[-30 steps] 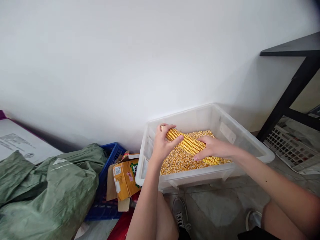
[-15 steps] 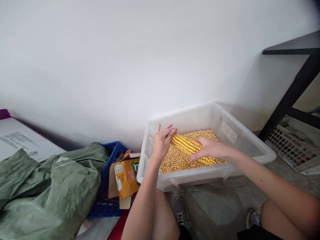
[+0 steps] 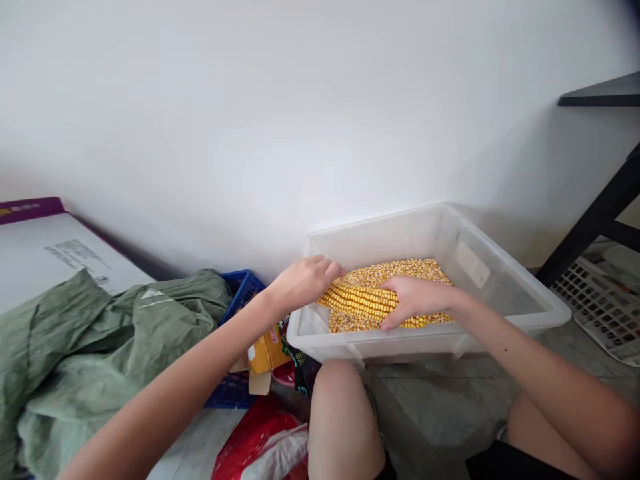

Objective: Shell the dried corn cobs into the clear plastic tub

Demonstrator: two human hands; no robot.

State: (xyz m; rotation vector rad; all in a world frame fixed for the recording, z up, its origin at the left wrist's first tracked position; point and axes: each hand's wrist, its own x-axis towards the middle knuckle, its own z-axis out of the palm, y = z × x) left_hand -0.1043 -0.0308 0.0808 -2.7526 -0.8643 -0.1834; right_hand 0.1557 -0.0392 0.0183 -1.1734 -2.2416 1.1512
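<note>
A yellow ear of corn (image 3: 359,301), rows of kernels still on it, lies nearly level over the loose corn kernels (image 3: 407,269) in a translucent plastic tub (image 3: 500,267). My right hand (image 3: 419,299) grips it at the right, thumb on the near side and fingers over the far side. At the left end, my left hand (image 3: 306,283) is closed around the tip with curled fingers. Its fingertips are partly hidden. That hand is above the tub's left rim.
Left of the tub are a blue crate (image 3: 243,293), a torn yellow carton (image 3: 267,352), a green sack (image 3: 150,333) and a white box (image 3: 90,257). A red bag (image 3: 260,433) lies by my knee. At right stand a black table (image 3: 605,93) and a white basket (image 3: 600,293).
My left hand has gone from raised, partly spread fingers to curled around the ear's tip, and its forearm has swung left. The ear lies more level. The view has shifted slightly.
</note>
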